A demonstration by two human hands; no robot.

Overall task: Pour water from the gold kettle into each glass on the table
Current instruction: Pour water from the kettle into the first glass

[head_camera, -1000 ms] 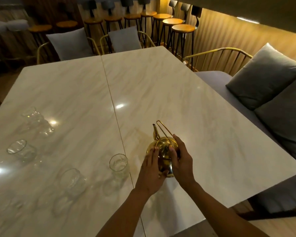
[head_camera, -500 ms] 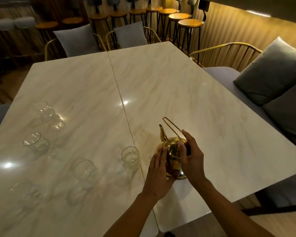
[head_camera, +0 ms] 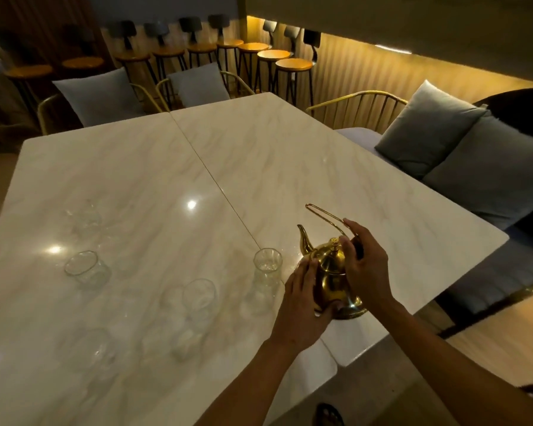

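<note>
On the pale marble-patterned table (head_camera: 259, 155), near its front edge at about five o'clock of the tabletop, stands the shiny gold metal kettle (head_camera: 331, 273) with a curved spout pointing to eleven o'clock and a thin wire loop handle rising toward twelve. Its round base rests on the table and its small knobbed lid sits on top. The left hand (head_camera: 303, 305) lies against the kettle's belly from the seven o'clock side, fingers fairly straight and pressed to the metal. The right hand (head_camera: 365, 265) comes in from the four o'clock side, its fingers curled around the dark grip at the back of the handle, thumb near the lid.

Just beside the kettle, at its nine o'clock, stands a clear ribbed drinking glass (head_camera: 266, 265), upright and apart from the left hand. Further toward eight o'clock is a second clear glass (head_camera: 199, 295), and well apart at nine o'clock a third clear glass (head_camera: 86, 267); fainter glass shapes near the left and front edges are too blurred to tell.

Beyond the table at twelve o'clock stand wooden-topped bar stools (head_camera: 293, 64), and at two o'clock grey cushions (head_camera: 428, 130) lie on a bench.
</note>
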